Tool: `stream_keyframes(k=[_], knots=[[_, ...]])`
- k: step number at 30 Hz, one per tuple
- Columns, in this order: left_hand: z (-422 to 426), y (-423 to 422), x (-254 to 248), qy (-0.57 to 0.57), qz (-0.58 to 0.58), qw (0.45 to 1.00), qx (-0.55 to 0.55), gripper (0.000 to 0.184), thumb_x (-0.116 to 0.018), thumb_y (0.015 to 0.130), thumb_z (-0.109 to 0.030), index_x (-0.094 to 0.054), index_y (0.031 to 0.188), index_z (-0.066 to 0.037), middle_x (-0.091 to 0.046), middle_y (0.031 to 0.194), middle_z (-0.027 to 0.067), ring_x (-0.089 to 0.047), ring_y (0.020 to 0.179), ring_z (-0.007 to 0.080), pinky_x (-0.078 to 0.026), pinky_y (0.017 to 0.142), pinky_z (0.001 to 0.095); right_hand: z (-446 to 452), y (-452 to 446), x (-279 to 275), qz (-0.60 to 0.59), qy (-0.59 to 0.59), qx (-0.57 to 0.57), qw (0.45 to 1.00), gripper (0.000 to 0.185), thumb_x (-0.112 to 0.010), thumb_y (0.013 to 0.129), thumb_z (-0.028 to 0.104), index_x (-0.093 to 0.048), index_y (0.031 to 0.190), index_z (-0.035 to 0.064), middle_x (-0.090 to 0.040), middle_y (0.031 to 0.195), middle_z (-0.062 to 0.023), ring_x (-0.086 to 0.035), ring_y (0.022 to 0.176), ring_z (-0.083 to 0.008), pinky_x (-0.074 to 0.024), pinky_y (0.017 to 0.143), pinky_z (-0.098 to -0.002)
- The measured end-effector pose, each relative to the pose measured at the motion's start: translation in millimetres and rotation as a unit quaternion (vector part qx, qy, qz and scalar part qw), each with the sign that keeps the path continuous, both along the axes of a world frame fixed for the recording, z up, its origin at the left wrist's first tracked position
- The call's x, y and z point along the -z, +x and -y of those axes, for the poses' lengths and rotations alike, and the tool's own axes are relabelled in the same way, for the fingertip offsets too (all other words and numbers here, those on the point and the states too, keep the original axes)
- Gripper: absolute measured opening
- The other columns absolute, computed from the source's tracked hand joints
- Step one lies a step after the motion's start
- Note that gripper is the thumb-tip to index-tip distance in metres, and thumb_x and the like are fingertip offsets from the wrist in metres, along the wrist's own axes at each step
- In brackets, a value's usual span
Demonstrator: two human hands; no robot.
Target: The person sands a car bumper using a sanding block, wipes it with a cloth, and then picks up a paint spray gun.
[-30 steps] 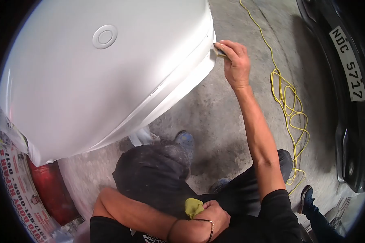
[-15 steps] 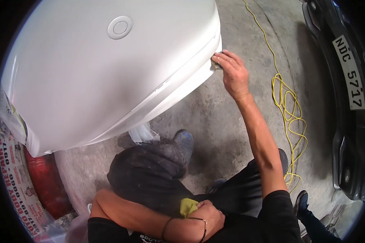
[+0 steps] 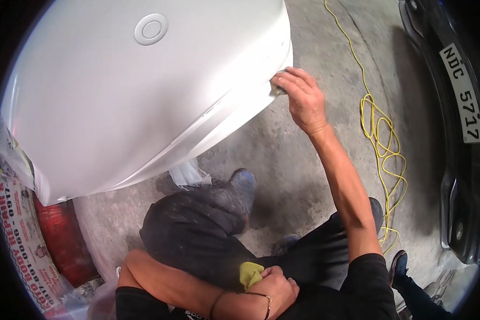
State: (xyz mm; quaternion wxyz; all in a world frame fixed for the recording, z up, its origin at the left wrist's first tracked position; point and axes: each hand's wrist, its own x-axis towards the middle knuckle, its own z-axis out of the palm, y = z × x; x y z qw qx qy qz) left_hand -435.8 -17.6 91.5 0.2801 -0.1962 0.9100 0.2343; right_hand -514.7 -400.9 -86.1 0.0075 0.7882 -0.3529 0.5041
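A large white car body part [image 3: 117, 96] with a round emblem fills the upper left. At its right end my right hand [image 3: 306, 101] grips a small dark and yellowish pad [image 3: 278, 89], pressed against the panel's lower edge. The fingers partly cover the pad. Near my lap my left hand [image 3: 278, 288] is closed on a yellow-green cloth [image 3: 250, 274], which sticks out past the thumb.
A yellow cord [image 3: 381, 141] lies looped on the concrete floor. On the right stands a dark bumper with a plate [image 3: 462, 93]. Another person's shoe [image 3: 399, 264] shows at lower right. A red cylinder [image 3: 64, 242] and printed sheeting [image 3: 26, 240] are at left.
My right hand has moved a little down and left along the panel's edge, still with the pad. My left hand keeps its hold on the cloth. The view has shifted slightly.
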Motion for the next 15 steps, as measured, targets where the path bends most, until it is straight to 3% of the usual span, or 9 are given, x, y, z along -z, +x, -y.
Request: stream_keyframes(k=[2,5,11,15], knots=[[-5.9,3.9,-3.6,-0.029,0.011,0.999,0.018,0.028,-0.06,0.107,-0.023,-0.075,0.126,-0.009,-0.081,0.1,0.0057,-0.077,0.08,0.0222,-0.051,0.07,0.045,-5.1,-4.9,-4.0,-0.026,-0.028,-0.01,0.999,0.029,-0.069,0.093,-0.001,-0.081,0.114,0.0146,-0.083,0.119,-0.0018,-0.075,0.119,-0.0299,-0.0588,0.107,-0.0426],[15.7,8.4,-17.6,0.028,0.001,0.999,0.021,0.031,-0.06,0.108,-0.024,-0.072,0.131,-0.008,-0.08,0.098,0.0045,-0.076,0.081,0.0226,-0.051,0.073,0.0467,-6.3,-0.6,-0.6,-0.024,-0.017,0.018,0.999,0.028,-0.07,0.092,0.0,-0.082,0.112,0.0163,-0.083,0.12,-0.0006,-0.074,0.121,-0.0282,-0.0594,0.105,-0.0407],[19.8,2.9,-9.8,0.052,-0.01,0.998,0.019,0.023,-0.062,0.106,-0.023,-0.079,0.116,-0.012,-0.08,0.098,0.0042,-0.076,0.081,0.0213,-0.051,0.069,0.045,-1.3,5.0,-8.1,-0.019,-0.011,0.038,0.999,0.029,-0.071,0.087,0.003,-0.083,0.11,0.017,-0.082,0.118,0.0024,-0.073,0.117,-0.0262,-0.0606,0.101,-0.0398],[50.5,3.7,-38.5,0.092,-0.013,0.995,0.039,0.02,-0.064,0.104,-0.023,-0.081,0.108,-0.013,-0.081,0.097,0.0047,-0.077,0.082,0.0211,-0.051,0.067,0.044,-2.5,-0.4,-11.5,-0.029,-0.013,0.048,0.998,0.03,-0.071,0.087,0.003,-0.083,0.111,0.0171,-0.082,0.118,0.0023,-0.074,0.115,-0.0263,-0.0604,0.099,-0.0401]])
